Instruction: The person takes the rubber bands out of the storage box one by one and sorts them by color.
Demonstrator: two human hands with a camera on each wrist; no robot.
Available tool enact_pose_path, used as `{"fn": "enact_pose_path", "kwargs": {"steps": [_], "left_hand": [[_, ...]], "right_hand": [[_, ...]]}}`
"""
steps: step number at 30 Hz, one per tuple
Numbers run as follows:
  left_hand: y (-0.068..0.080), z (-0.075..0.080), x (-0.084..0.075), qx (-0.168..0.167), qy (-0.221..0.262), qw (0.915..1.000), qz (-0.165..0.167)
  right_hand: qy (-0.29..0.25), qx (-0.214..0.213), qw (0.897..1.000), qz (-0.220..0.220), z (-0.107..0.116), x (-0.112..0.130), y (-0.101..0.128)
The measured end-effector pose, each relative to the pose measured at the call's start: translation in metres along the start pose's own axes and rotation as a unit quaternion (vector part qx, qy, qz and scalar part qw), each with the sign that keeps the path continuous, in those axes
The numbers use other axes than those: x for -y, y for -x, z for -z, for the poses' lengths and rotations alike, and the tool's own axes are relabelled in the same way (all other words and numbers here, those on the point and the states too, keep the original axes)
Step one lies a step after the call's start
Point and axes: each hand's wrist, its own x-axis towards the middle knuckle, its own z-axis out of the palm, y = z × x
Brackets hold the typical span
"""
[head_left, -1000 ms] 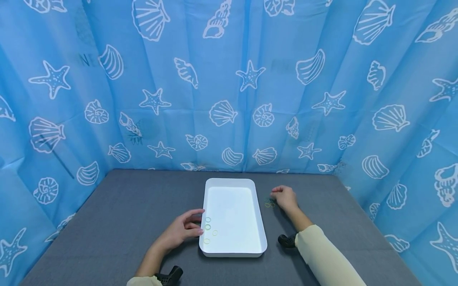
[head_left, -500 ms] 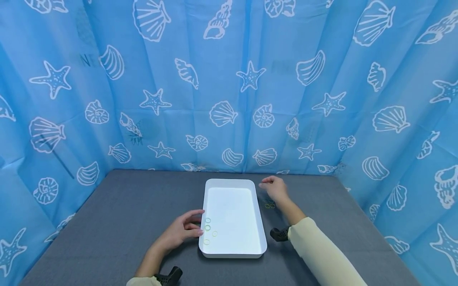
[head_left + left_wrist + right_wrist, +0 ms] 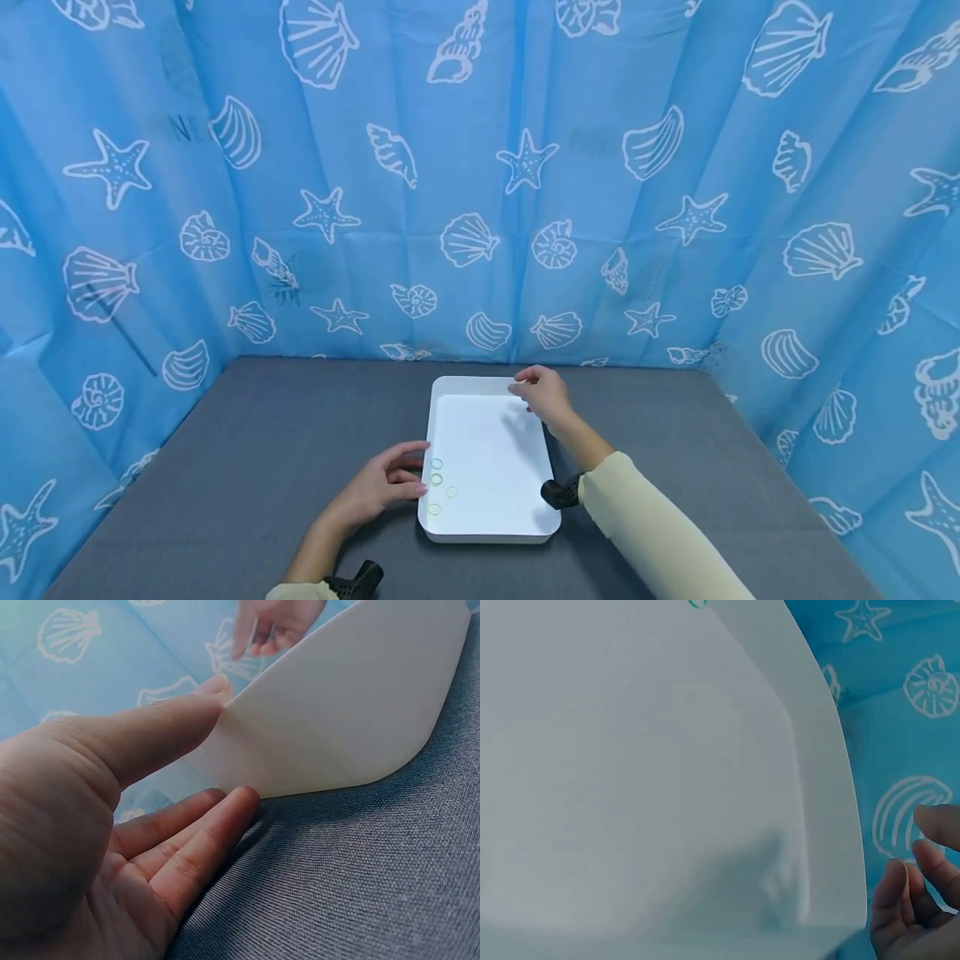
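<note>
Likely mid-transfer: steadying tray (image 3: 487, 467) with spread left hand (image 3: 371, 492), holding right hand (image 3: 547, 396) above far corner — cannot tell if pinching anything — probably needing lowering toward rings (image 3: 437, 484).

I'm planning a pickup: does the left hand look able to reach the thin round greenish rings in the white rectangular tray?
Probably yes: the left hand holds the tray by its left wall, the rings lie just inside, and only that wall intervenes.
</note>
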Motion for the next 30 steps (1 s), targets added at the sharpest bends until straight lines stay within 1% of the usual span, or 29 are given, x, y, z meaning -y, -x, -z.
{"fn": "enact_pose_path", "kwargs": {"steps": [5,10,13,15,18,21,24,27,30], "left_hand": [[-0.002,-0.001,0.002,0.007,0.012,0.9999,-0.007],[-0.002,-0.001,0.002,0.006,0.01,0.9999,-0.004],[-0.001,-0.001,0.001,0.005,0.007,1.0,-0.003],[-0.001,-0.001,0.001,0.005,0.006,1.0,-0.001],[-0.001,-0.001,0.001,0.005,0.008,1.0,0.002],[-0.001,0.0,0.001,0.006,0.011,0.9999,0.003],[-0.002,0.0,0.002,0.008,0.012,0.9999,0.002],[-0.002,0.001,0.003,0.008,0.011,0.9999,-0.001],[-0.003,0.001,0.004,0.008,0.008,0.9999,-0.004]], "right_hand": [[0.002,0.046,0.999,0.007,-0.008,0.007,0.005],[0.016,0.093,0.995,0.007,-0.014,0.01,0.01],[0.032,0.118,0.992,0.024,-0.019,0.011,0.012],[0.053,0.13,0.989,0.043,-0.022,0.01,0.013],[0.096,0.149,0.981,0.079,-0.028,0.011,0.015],[0.142,0.173,0.968,0.111,-0.032,0.013,0.016],[0.169,0.204,0.956,0.125,-0.035,0.016,0.019],[0.173,0.235,0.948,0.125,-0.038,0.017,0.02],[0.157,0.257,0.945,0.127,-0.042,0.016,0.021]]}}
